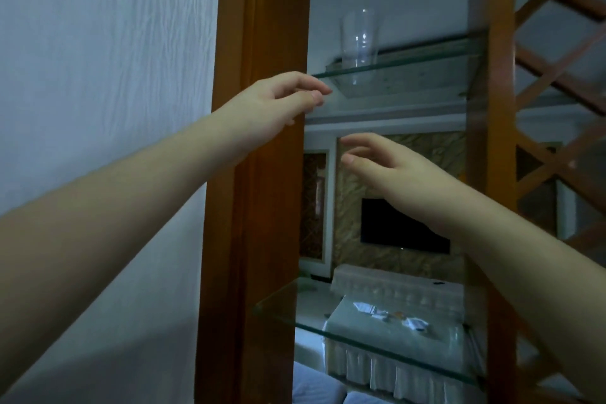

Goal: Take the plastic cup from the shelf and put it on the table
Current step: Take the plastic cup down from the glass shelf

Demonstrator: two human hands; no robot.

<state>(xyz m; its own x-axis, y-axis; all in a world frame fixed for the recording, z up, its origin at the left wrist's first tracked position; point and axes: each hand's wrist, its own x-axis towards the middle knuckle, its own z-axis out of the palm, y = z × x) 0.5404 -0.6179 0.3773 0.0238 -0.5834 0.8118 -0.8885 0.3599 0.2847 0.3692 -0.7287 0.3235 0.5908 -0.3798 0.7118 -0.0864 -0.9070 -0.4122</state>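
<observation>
The left hand (278,102), bare and raised in front of the orange-brown wooden shelf frame (262,174), has its grip loosely open and empty, fingertips just below the edge of the upper clear glass shelf (410,65). The tall, clear plastic cup (359,39) stands upright on that shelf, near its left end, above both hands. The right hand (393,167), lower and further right, is also open and empty. A hurried upward reach could knock knuckles on the glass edge, or nudge the light cup over before fingers close around it.
</observation>
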